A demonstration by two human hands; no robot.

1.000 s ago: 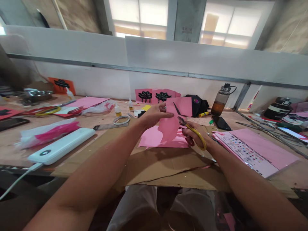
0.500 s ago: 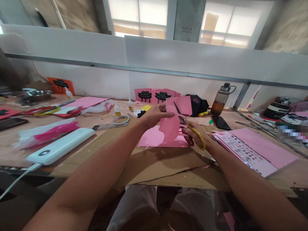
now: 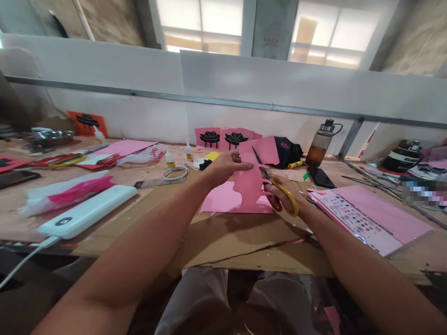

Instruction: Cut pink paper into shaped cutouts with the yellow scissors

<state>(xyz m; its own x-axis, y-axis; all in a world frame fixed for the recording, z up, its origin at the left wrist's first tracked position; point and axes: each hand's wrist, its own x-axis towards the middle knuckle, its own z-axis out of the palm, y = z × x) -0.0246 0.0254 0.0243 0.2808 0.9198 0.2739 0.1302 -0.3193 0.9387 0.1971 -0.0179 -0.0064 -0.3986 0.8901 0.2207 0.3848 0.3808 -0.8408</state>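
Note:
My left hand point(image 3: 228, 167) pinches a pink sheet point(image 3: 248, 186) by its upper left part, thumb across its face. The sheet is raised above the bench, and its lower left edge is cut in a curve. My right hand point(image 3: 282, 188) is closed round the handles of a pair of scissors point(image 3: 294, 204), one loop yellow and one red. The scissor blades are parted and point up and left at the sheet's right side. Beneath it another pink sheet point(image 3: 218, 197) lies flat on the cardboard point(image 3: 223, 237).
On the left lie a white power bank point(image 3: 91, 209) and a ring of tape point(image 3: 175, 174). Small glue bottles point(image 3: 170, 159) stand behind. To the right are a drink bottle point(image 3: 319, 144), a phone point(image 3: 321, 177) and a pink stack with a printed chart point(image 3: 356, 221).
The pink sheet has shifted and turned slightly, its lower end swinging a little to the right. Both hands keep their holds, nearly in the same place.

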